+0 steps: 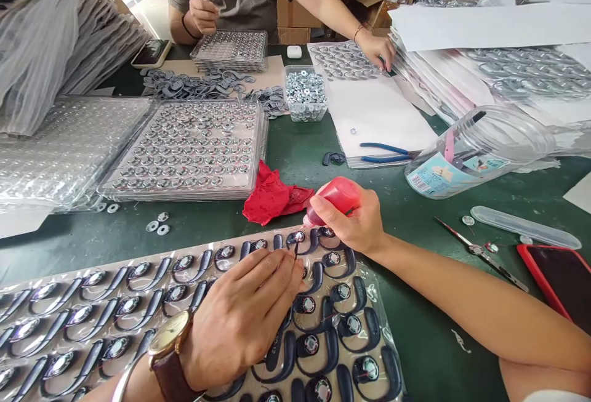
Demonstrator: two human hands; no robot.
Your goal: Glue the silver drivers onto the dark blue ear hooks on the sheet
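Note:
My right hand [357,220] is closed around a small red squeeze bottle [340,196], its nozzle tilted down over the top row of a tray. Dark tweezers [276,348] are in my left hand [252,313], their tip touching or just over a round silver part [299,237] near the nozzle. That part sits in one of many dark hook-shaped pieces [354,325] laid in rows on the clear plastic tray [221,241]. My left hand and wristwatch cover part of the rows. A crumpled red cloth [272,196] lies just beyond the bottle.
Across the table a co-worker's hand [376,48] reaches to another tray. Stacked trays [184,143], a tub of metal discs [305,94], blue-handled pliers [385,151] and a tipped clear jar [462,156] stand around. At right lie scissors [480,251] and a red-cased phone [558,279].

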